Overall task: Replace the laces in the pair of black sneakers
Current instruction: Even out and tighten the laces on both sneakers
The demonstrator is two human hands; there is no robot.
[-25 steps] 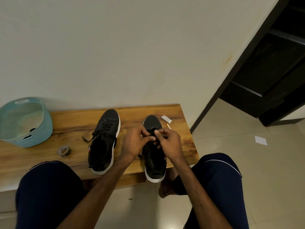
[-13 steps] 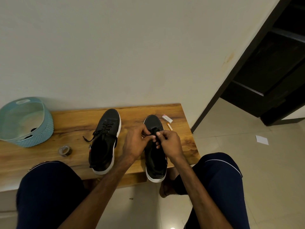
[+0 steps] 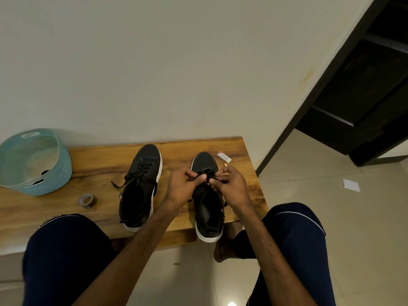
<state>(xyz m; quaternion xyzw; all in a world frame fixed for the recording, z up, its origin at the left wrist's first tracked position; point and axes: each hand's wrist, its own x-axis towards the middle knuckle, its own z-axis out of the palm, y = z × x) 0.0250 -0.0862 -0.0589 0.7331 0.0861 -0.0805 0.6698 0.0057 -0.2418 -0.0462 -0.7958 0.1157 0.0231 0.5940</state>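
Observation:
Two black sneakers with white soles stand on a wooden bench [image 3: 99, 164], toes toward the wall. The left sneaker [image 3: 141, 186] is laced, with loose lace ends trailing to its left. Over the lacing area of the right sneaker [image 3: 208, 213] my left hand [image 3: 184, 187] and my right hand [image 3: 231, 186] meet, each pinching the black lace [image 3: 207, 173] between thumb and fingers. My hands hide most of the eyelets. The right sneaker's heel sticks out past the bench's front edge.
A light blue basket [image 3: 59, 171] sits at the bench's left end. A roll of tape [image 3: 87, 200] lies in front of it. A small white box [image 3: 224, 156] and an orange bit lie beyond the right sneaker. My knees flank the bench; a dark doorway opens right.
My hands stay on the right sneaker's lace; the fingers have shifted slightly, drawing the lace a little higher. The sneakers have not moved.

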